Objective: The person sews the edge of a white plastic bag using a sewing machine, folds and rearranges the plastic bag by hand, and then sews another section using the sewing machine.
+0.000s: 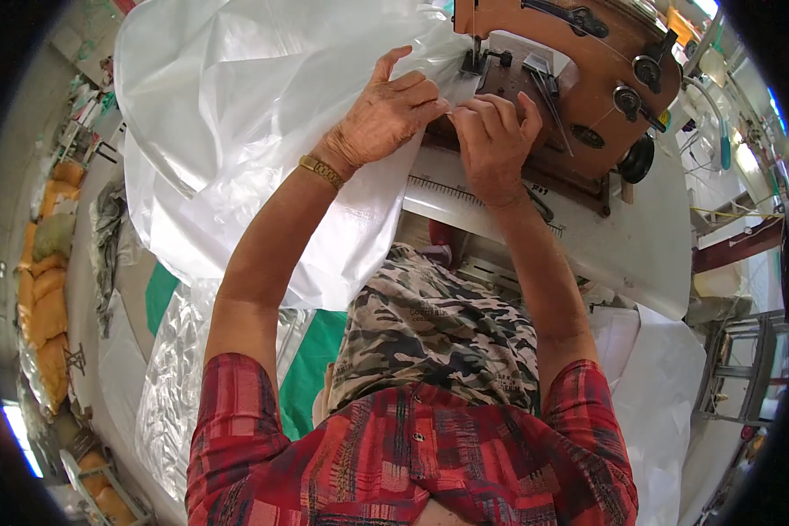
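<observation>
- The brown sewing machine stands on a white table; everything below is placed relative to it
- A large white plastic sheet spreads away from the machine's left side, bunched and glossy, with its near edge drawn in under the needle area
- The left hand lies on top of the sheet just left of the needle, fingers curled down and pressing the material flat; a gold-coloured bracelet sits on that wrist
- The right hand rests directly in front of the machine's base, fingers bent and pinching the edge of the sheet against the table
- The two hands are close together, fingertips nearly meeting, both closed on the sheet and not on any tool
- A printed ruler strip runs along the table's front edge, below the machine and under the right wrist
- Judged from the pose, the step in hand is lining up and feeding the sheet's edge under the needle for a seam
- The next move seems to call for keeping the edge folded and straight while both hands push it evenly past the needle, fingertips staying clear of it
- Orange and yellow sacks are stacked far to the machine's left, well apart from the work
</observation>
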A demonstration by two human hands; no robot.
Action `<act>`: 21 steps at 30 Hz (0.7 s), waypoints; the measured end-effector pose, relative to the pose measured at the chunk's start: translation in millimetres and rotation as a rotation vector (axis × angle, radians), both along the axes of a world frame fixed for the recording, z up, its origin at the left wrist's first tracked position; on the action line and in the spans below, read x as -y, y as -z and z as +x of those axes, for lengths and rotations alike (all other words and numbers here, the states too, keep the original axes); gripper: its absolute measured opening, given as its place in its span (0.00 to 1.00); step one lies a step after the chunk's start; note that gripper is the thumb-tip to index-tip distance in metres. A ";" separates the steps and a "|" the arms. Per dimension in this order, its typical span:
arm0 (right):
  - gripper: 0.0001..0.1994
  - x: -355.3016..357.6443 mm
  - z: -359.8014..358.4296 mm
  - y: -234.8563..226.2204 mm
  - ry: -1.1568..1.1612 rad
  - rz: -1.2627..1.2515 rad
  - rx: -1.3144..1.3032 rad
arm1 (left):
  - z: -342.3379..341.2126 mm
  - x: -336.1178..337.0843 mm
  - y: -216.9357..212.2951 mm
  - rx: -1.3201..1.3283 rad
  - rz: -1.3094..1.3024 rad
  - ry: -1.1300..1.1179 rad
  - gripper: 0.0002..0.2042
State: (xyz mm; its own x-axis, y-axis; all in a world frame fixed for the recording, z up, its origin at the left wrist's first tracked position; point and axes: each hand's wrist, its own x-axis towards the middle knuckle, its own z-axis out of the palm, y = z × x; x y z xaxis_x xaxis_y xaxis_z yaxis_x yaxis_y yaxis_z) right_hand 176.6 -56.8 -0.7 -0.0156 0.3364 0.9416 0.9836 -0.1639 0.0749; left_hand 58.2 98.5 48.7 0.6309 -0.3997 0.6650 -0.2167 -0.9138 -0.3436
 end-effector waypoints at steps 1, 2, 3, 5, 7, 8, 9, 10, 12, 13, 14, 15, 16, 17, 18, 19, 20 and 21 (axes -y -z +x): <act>0.06 -0.2 0.2 -0.4 0.010 -0.007 0.001 | 1.4 -0.2 -1.3 0.002 -0.002 0.001 0.12; 0.06 -1.0 0.7 0.0 0.011 -0.009 0.003 | 3.1 -0.7 -3.0 -0.001 0.009 0.005 0.11; 0.06 -2.4 1.5 0.9 0.012 0.008 0.002 | 4.6 -0.9 -4.4 -0.005 0.020 0.008 0.11; 0.06 -4.1 2.5 0.9 0.010 0.024 0.003 | 5.4 -3.3 -3.3 -0.007 0.013 0.017 0.11; 0.06 -4.5 3.7 0.8 -0.006 0.016 0.015 | 6.6 -4.6 -3.1 -0.009 0.004 0.026 0.11; 0.06 -4.4 4.2 0.3 -0.006 0.013 0.016 | 7.6 -4.7 -3.7 -0.009 0.020 0.015 0.11; 0.06 -4.1 4.6 -0.9 0.013 0.015 0.004 | 8.7 -4.6 -4.1 -0.008 0.035 0.003 0.12; 0.06 -4.3 5.6 -1.9 0.031 0.019 -0.008 | 10.5 -3.9 -4.5 -0.006 0.033 0.002 0.12; 0.06 -6.1 8.8 0.0 0.037 0.033 0.001 | 14.0 -2.3 -5.0 0.001 0.021 0.008 0.13; 0.06 -6.8 8.5 0.4 0.044 0.048 0.006 | 13.8 -3.5 -4.5 0.001 0.018 0.008 0.13; 0.06 -6.9 8.3 0.4 0.044 0.045 0.006 | 13.4 -5.0 -4.1 0.003 0.033 -0.003 0.13; 0.06 -6.8 8.2 -0.3 0.058 0.030 0.001 | 13.1 -6.2 -3.3 0.005 0.048 -0.013 0.13; 0.05 -6.3 8.9 -1.3 0.072 0.015 -0.002 | 14.7 -4.8 -4.8 0.007 0.046 -0.013 0.13; 0.05 -6.6 10.4 -1.4 0.073 0.012 -0.001 | 17.4 -3.1 -6.5 -0.006 0.065 -0.042 0.13; 0.05 -7.5 12.5 -1.5 0.076 0.035 -0.014 | 19.1 -1.5 -7.7 -0.019 0.084 -0.071 0.13; 0.05 -8.2 13.6 -1.6 0.078 0.059 -0.027 | 20.7 -2.9 -6.6 -0.018 0.082 -0.072 0.13; 0.05 -8.4 13.6 -1.6 0.077 0.057 -0.025 | 22.7 -4.6 -6.0 -0.005 0.077 -0.059 0.13; 0.04 -8.6 13.2 -1.7 0.086 0.039 -0.017 | 24.1 -6.0 -4.9 0.007 0.072 -0.046 0.13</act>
State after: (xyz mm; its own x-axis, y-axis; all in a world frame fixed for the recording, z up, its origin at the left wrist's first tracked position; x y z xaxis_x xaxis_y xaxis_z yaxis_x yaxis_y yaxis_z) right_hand 189.8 -48.3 1.1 0.0277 0.2985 0.9540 0.9667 -0.2507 0.0504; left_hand 82.2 104.5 53.6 0.6452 -0.4172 0.6400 -0.1725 -0.8957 -0.4099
